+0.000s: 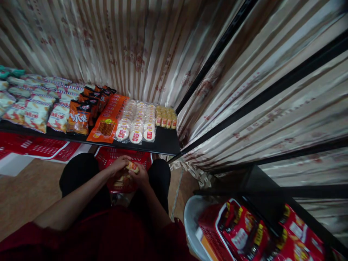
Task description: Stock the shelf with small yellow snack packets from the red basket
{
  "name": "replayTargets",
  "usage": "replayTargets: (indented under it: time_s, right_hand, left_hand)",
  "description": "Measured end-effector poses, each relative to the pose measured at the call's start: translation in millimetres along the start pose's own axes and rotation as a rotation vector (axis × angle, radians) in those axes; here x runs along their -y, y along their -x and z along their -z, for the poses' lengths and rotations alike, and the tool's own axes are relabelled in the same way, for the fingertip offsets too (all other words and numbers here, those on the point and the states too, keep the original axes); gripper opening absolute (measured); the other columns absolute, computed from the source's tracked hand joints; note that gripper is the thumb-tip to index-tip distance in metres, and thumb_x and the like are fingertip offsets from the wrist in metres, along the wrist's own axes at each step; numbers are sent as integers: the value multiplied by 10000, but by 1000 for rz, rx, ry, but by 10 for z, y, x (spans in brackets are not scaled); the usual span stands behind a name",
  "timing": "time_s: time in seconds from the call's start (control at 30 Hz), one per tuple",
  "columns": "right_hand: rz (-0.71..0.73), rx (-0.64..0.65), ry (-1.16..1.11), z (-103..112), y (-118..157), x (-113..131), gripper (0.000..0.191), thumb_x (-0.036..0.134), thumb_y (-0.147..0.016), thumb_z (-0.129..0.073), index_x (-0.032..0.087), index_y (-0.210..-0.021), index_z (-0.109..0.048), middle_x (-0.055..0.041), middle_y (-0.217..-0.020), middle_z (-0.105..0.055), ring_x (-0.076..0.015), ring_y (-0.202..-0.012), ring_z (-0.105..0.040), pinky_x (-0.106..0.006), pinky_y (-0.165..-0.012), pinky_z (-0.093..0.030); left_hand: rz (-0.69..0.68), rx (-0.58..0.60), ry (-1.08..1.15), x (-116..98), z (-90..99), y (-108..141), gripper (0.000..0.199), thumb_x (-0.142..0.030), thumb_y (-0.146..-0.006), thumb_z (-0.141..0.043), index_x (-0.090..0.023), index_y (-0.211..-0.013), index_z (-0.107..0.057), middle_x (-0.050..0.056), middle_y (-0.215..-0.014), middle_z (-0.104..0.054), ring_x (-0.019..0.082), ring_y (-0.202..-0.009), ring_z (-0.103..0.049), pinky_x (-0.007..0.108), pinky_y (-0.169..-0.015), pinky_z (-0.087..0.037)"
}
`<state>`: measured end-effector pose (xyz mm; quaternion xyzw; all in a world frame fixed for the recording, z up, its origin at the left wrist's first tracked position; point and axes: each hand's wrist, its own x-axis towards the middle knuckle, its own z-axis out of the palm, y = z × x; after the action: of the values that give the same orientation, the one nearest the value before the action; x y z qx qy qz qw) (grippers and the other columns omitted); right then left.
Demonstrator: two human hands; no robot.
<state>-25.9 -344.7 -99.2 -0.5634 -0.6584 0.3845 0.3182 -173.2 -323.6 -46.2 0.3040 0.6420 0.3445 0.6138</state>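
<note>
Red shirt foremost; left hand and right hand pinch a snack packet between them; red basket beneath holds yellowish packets.

Head view, forward-down — knees near, shelf beyond, dim depth uncertain

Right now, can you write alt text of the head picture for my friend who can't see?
A person's left hand and right hand hold a small yellow snack pack over a red basket between their knees. Ahead, a black shelf holds rows of packaged snacks before a striped curtain; at lower right are red snack packets.
</note>
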Motion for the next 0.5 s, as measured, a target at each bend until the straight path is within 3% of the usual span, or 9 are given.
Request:
replayTargets:
  time_s: [0.33, 0.5]
  right_hand:
    - [77, -82, 122, 5, -3, 35, 400, 385, -712, -636, 197, -1064, -667, -66, -937, -632, -184, -837, -583, -289, -800, -469]
    - [90, -139, 154, 53, -5, 178, 449, 405, -760, -588, 189, -1152, -617, -78, -971, -634, -196, -882, -590, -295, -827, -460]
  left_hand:
    - [-90, 61, 57, -95, 72, 70, 288, -155, -577, -574, -134, -864, -587, -18, -669, -604, 93, -528, -518, 209, -512, -388]
    - [-115, 75, 150, -151, 44, 118, 319, -153, -549, -597, -139, -868, -583, -12, -727, -621, 108, -641, -567, 217, -604, -425]
